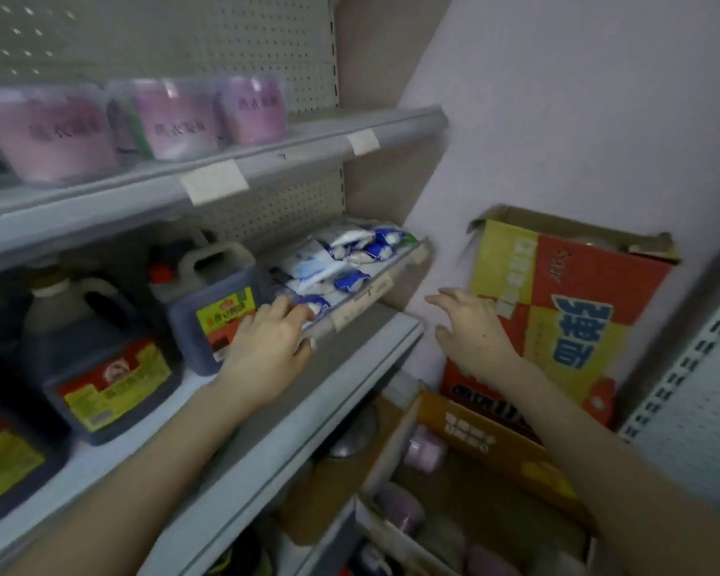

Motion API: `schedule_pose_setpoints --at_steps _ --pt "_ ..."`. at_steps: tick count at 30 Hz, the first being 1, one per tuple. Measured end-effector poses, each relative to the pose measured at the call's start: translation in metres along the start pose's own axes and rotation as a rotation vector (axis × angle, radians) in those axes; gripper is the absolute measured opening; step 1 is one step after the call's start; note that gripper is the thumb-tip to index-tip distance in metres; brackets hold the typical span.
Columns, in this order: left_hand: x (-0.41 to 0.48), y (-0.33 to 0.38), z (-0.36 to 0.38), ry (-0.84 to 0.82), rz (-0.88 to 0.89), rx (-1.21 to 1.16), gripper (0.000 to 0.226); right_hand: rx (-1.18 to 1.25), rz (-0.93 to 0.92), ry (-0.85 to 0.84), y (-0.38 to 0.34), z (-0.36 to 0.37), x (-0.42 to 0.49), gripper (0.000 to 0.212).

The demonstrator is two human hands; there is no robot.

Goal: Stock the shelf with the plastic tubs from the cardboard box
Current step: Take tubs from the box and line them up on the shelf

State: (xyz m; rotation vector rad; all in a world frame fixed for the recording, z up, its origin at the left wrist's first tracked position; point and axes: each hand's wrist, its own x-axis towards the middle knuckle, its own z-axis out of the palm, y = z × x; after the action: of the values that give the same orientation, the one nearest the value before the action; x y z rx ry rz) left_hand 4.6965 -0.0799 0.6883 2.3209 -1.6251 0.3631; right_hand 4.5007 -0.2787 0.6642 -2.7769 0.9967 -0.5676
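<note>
top shelf [308,145], pink tubs [175,122], lower shelf [341,359], jugs [208,309]

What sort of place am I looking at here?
Most likely a small shop: grey metal shelving with white paper tags on its edges, dark plastic sauce jugs in a row, pink plastic tubs above.

On my feed the tubs [171,118] read as clear, glossy plastic over pink contents. The shelf [308,147] looks like smooth grey painted metal, fairly matt, with a perforated metal back panel [267,43] and plain paper tags [215,180]. The open cardboard box [487,442] is matt printed board, and the red-and-yellow carton [558,293] has a rough, torn rim. I see the jugs [213,309] as dark, shiny plastic and the sachets [341,259] as glossy film.
</note>
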Motion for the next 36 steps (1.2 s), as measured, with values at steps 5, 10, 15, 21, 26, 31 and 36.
schedule_pose_setpoints --at_steps 5,10,15,21,26,31,36 --pt "-0.004 0.024 0.059 -0.149 0.030 -0.040 0.036 -0.009 0.141 -0.004 0.045 0.032 -0.047 0.047" --pt "-0.009 0.054 0.121 -0.266 0.073 -0.085 0.035 -0.001 0.288 -0.083 0.085 0.072 -0.091 0.045" --pt "-0.012 0.082 0.185 -0.365 0.144 -0.108 0.030 0.057 0.374 -0.149 0.128 0.116 -0.132 0.043" --pt "-0.021 0.116 0.252 -0.523 0.232 -0.126 0.029 0.169 0.491 -0.202 0.158 0.158 -0.174 0.040" --pt "-0.031 0.136 0.300 -0.595 0.279 -0.181 0.027 0.208 0.603 -0.308 0.182 0.192 -0.212 0.043" --pt "-0.044 0.154 0.347 -0.708 0.254 -0.216 0.025 0.227 0.754 -0.379 0.201 0.216 -0.243 0.047" --pt "-0.050 0.170 0.383 -0.754 0.300 -0.229 0.025 0.214 0.933 -0.354 0.220 0.234 -0.268 0.047"
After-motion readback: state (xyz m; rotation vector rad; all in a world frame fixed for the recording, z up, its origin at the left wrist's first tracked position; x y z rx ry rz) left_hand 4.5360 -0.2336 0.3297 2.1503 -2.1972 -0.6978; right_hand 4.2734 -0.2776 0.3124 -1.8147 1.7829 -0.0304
